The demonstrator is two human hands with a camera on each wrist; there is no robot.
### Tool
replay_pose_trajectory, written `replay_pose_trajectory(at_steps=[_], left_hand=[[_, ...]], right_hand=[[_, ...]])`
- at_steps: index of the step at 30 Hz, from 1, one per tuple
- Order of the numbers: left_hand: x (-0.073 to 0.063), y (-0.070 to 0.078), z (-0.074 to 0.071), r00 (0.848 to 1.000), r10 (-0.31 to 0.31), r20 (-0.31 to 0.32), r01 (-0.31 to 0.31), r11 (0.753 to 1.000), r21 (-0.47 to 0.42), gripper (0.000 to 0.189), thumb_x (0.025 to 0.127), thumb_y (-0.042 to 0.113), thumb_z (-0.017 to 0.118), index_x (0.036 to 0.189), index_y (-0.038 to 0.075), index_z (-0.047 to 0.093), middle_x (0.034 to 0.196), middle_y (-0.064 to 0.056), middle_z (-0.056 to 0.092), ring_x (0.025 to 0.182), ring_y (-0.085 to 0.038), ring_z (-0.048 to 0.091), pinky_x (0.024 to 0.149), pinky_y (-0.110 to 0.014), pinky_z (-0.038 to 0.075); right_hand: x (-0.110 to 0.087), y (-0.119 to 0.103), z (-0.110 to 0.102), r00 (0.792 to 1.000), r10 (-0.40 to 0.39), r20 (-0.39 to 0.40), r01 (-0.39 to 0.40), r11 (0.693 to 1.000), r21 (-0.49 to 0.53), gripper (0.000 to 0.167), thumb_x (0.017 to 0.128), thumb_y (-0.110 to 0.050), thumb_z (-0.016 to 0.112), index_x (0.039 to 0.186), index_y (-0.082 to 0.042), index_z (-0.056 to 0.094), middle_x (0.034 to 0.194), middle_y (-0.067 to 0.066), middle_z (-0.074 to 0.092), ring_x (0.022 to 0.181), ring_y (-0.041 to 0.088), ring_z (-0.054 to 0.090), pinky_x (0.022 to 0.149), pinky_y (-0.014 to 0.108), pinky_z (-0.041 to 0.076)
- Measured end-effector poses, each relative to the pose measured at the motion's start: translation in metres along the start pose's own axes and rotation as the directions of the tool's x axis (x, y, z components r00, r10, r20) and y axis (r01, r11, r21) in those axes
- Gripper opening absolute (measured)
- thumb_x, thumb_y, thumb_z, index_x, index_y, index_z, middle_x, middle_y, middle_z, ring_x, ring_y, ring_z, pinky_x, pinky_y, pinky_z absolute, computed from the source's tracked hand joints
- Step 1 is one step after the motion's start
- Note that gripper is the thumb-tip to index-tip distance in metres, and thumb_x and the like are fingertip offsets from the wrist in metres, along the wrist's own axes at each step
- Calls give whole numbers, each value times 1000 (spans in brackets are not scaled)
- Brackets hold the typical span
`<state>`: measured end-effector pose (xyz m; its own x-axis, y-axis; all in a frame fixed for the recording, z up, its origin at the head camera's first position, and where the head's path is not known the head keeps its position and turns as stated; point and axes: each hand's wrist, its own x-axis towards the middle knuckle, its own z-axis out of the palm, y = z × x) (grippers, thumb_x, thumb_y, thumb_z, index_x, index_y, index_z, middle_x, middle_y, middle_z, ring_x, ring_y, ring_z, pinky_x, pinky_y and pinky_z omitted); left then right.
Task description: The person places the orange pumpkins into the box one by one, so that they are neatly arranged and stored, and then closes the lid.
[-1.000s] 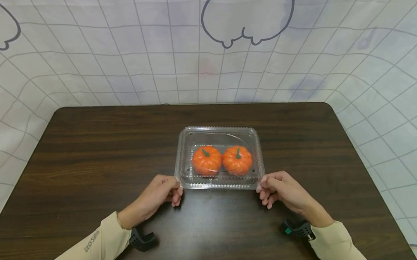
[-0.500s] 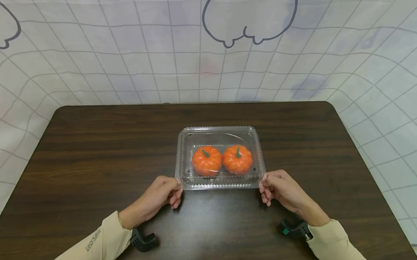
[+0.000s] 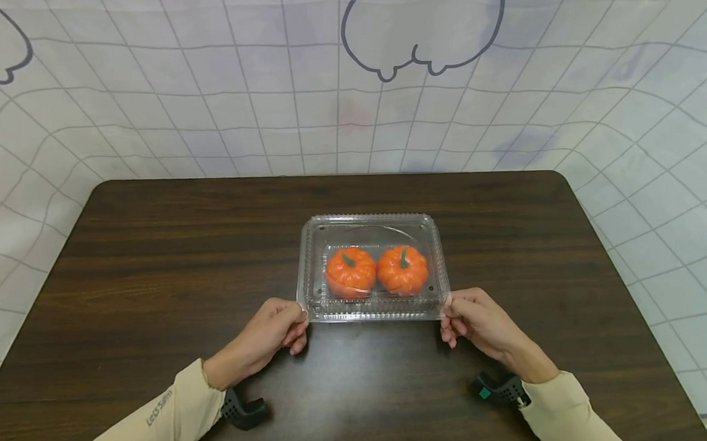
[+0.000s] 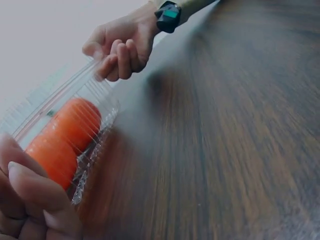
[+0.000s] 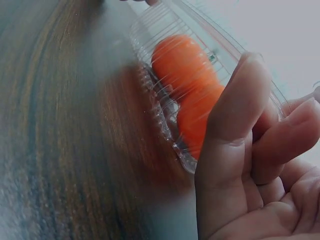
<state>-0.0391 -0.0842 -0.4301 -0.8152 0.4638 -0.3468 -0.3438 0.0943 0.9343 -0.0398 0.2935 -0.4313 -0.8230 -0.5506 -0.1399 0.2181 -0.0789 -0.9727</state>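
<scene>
A clear plastic clamshell box (image 3: pixel 379 310) with its lid down sits mid-table in the head view. Inside, side by side, are two small orange pumpkins with green stems: the left pumpkin (image 3: pixel 351 273) and the right pumpkin (image 3: pixel 402 271). My left hand (image 3: pixel 271 332) pinches the box's near left corner between thumb and curled fingers. At the near right corner, my right hand (image 3: pixel 485 321) pinches the rim the same way. The left wrist view shows the pumpkins (image 4: pixel 75 122) through the ribbed wall; the right wrist view shows the right hand (image 5: pixel 265 165) close up, beside the box.
The dark wood-grain table (image 3: pixel 180 259) stretches around the box on all sides. Beyond its back and side edges hangs a white grid-patterned cloth (image 3: pixel 246 97) with cartoon outlines. Black bands with small devices (image 3: pixel 244 410) are on both wrists.
The box's near edge has come very slightly toward me, with both hands pinching its corners throughout. The right hand's lower fingers have curled in a little. The pumpkins keep their places inside.
</scene>
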Motion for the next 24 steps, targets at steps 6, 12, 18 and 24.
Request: replay_pose_trajectory(at_steps=[6,12,18,24], left_hand=[[1,-4,1,1000,25,6,-24,1000,-17,26,89,3,39,64,-4,38,49,7,39,52,-10,50,57,-22,47],[0,-6,3,999,43,15,-43,999,-14,28,90,3,39,66,-10,36,49,6,43,52,-10,51,56,-22,48],[-3,-6,8,1000,14,-4,-14,1000,-9,27,90,3,40,63,4,44,48,6,47,52,-10,55,54,-22,50],[-7,-6,13,1000,-8,-24,7,999,-43,30,93,5,38,64,5,46,46,5,46,49,-11,58,53,-25,53]], right_hand=[[0,1,0,1000,18,-21,-18,1000,7,38,99,1,39,71,-11,61,66,-9,65,63,5,65,58,24,59],[-1,0,-1,1000,23,-13,-23,1000,22,38,98,2,38,73,-13,63,65,-9,64,64,5,65,58,24,58],[-5,0,-2,1000,20,-3,-20,1000,18,37,98,1,39,73,-13,63,64,-9,63,64,5,65,59,24,59],[-7,-1,-2,999,35,1,-35,999,9,37,99,1,38,70,-10,58,65,-8,63,64,6,64,59,25,59]])
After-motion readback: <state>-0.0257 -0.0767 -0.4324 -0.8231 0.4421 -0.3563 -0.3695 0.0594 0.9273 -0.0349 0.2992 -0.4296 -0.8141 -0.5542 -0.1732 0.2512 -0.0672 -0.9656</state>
